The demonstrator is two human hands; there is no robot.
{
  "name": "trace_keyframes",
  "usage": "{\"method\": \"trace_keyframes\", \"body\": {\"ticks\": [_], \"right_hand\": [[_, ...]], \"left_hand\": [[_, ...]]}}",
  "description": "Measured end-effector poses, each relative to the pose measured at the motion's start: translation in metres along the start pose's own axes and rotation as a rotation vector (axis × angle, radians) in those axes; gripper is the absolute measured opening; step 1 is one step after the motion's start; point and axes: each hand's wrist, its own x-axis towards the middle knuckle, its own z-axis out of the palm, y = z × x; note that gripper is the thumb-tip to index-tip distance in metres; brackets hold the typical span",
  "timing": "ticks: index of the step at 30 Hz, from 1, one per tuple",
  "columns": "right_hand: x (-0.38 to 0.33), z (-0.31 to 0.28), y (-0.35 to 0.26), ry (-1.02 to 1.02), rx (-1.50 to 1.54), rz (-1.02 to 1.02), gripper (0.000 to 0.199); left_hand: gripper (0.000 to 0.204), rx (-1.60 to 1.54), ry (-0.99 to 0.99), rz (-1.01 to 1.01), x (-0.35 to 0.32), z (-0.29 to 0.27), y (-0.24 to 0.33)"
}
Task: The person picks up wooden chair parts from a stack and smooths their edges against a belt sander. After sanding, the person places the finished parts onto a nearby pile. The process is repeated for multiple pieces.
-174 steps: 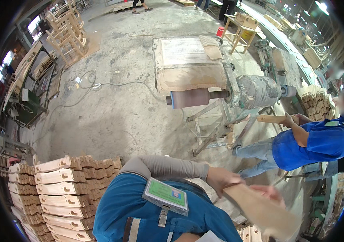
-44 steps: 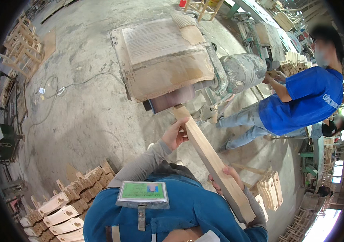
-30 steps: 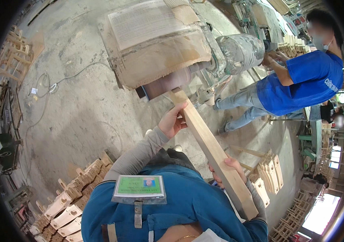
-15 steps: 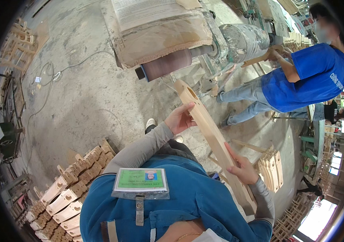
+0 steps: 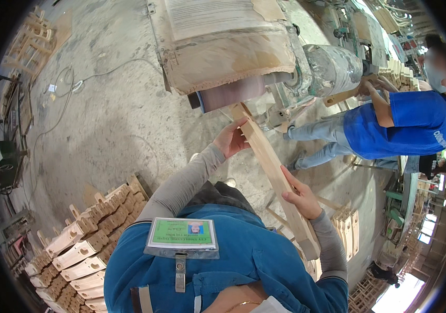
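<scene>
My left hand [image 5: 232, 138] grips a long pale wooden furniture part [image 5: 269, 156] near its far end, thumb on top. Farther back along the same piece, my right hand [image 5: 301, 197] holds it between thumb and extended fingers. The part slants from the sanding machine toward my right forearm. Its far end sits right by the lower edge of the reddish-brown sanding drum [image 5: 233, 95]; whether they touch, I cannot tell. A worn cover [image 5: 228, 62] hangs above the drum.
Stacked wooden parts [image 5: 84, 255] stand at lower left, and more parts [image 5: 343, 229] stand to the right of my right forearm. A co-worker in a blue shirt [image 5: 421, 125] holds wood at the machine's right side. A cable [image 5: 69, 99] lies on the concrete floor at left.
The wooden part has come up against or close to the drum and rolled, so its slotted face shows less. Both hands moved with it. The machine sits lower and farther right in view.
</scene>
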Motion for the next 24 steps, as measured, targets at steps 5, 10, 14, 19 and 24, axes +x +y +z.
{"method": "trace_keyframes", "body": {"ticks": [5,10,14,19,24], "right_hand": [[0.003,0.000,-0.002,0.018,-0.014,-0.020,0.070],[-0.001,0.002,-0.012,0.022,-0.114,-0.025,0.072],[-0.018,0.008,-0.007,0.043,-0.120,-0.030,0.074],[-0.047,0.007,0.023,0.005,-0.003,-0.022,0.077],[-0.047,0.016,0.040,-0.086,0.897,0.238,0.071]], "left_hand": [[0.043,0.029,-0.005,0.008,0.003,0.003,0.005],[0.041,0.013,-0.027,0.016,-0.003,0.007,0.007],[0.040,0.056,-0.020,-0.004,-0.018,0.015,-0.001],[0.041,0.131,0.099,-0.062,-0.038,0.032,-0.021],[0.050,0.245,0.177,-0.036,-0.043,0.047,-0.019]]}}
